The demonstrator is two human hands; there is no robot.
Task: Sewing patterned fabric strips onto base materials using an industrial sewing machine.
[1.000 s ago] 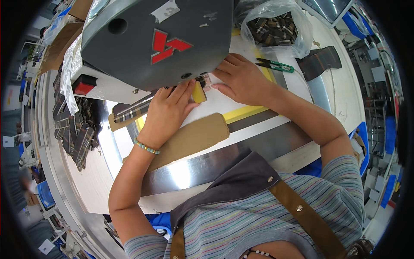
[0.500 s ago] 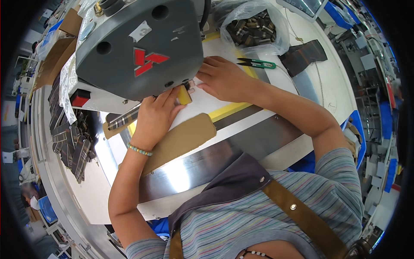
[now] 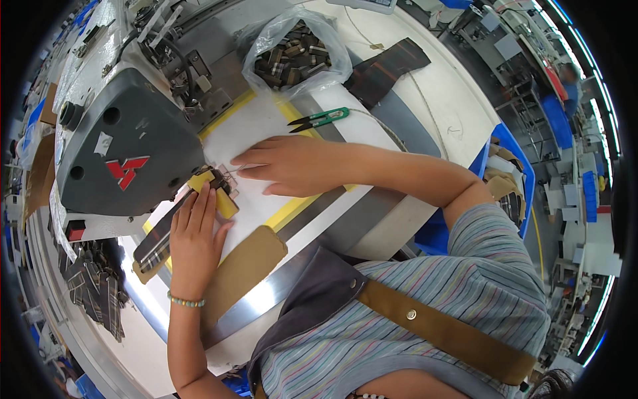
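My left hand point(image 3: 196, 243), with a beaded bracelet at its wrist, lies with fingers stretched over a dark plaid fabric strip point(image 3: 157, 241) beside the sewing machine head point(image 3: 126, 149). Its fingertips touch a yellow piece point(image 3: 227, 205) under the machine's front; whether it grips anything is partly hidden. Flat and with fingers extended, my right hand point(image 3: 286, 165) rests over the white work plate point(image 3: 232, 133). Its fingertips are close to a small pinkish clear guide point(image 3: 226, 178) at the stitching point. Nothing shows in its fingers.
Green-handled thread snips point(image 3: 325, 118) lie beyond my right hand. Farther back are a clear bag point(image 3: 339, 56) of small plaid pieces and a dark fabric piece point(image 3: 385, 72). Plaid strips point(image 3: 96, 292) heap at left; a brown board point(image 3: 249, 259) lies in front; a blue bin point(image 3: 528, 179) stands right.
The view has turned and shifted, so the machine appears farther left and more of the stitching area shows. My left fingers have straightened out over the strip and the yellow piece.
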